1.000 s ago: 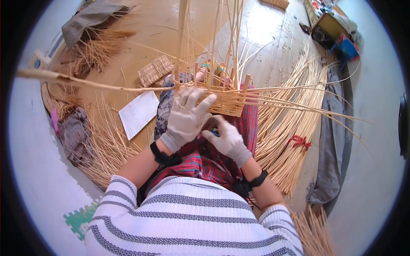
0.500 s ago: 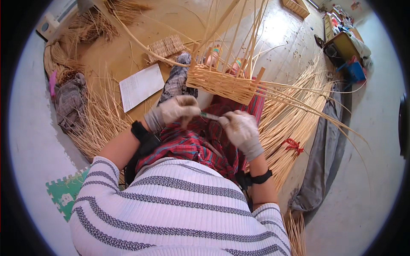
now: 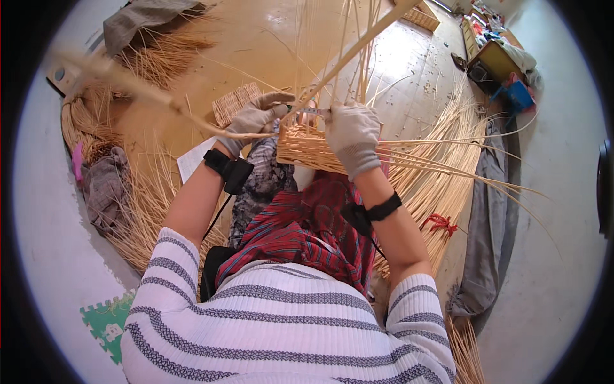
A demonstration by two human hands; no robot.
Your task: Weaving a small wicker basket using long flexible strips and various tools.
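A partly woven wicker basket (image 3: 306, 148) sits in front of my knees, with long upright stakes rising from it and loose strands trailing right. A short pale strip with marks, like a measuring tape (image 3: 312, 111), spans the basket's upper part between my hands. My left hand (image 3: 256, 118), in a whitish glove, pinches one end near the basket's left corner. At the right side, my gloved right hand (image 3: 354, 134) is closed on the other end; its fingertips are partly hidden. A thick bent cane (image 3: 240, 135) passes by my left hand.
Bundled wicker rods (image 3: 441, 173) lie to the right, tied with a red cord (image 3: 440, 223), beside a grey cloth (image 3: 483, 237). At left are a paper sheet (image 3: 190, 160), loose rods (image 3: 150, 198) and a small woven piece (image 3: 234, 102). A blue container (image 3: 519, 95) stands far right.
Both hands have moved forward from above my lap to the basket, carrying the measuring tape, which now lies across its upper part. The bent cane at left has swung lower.
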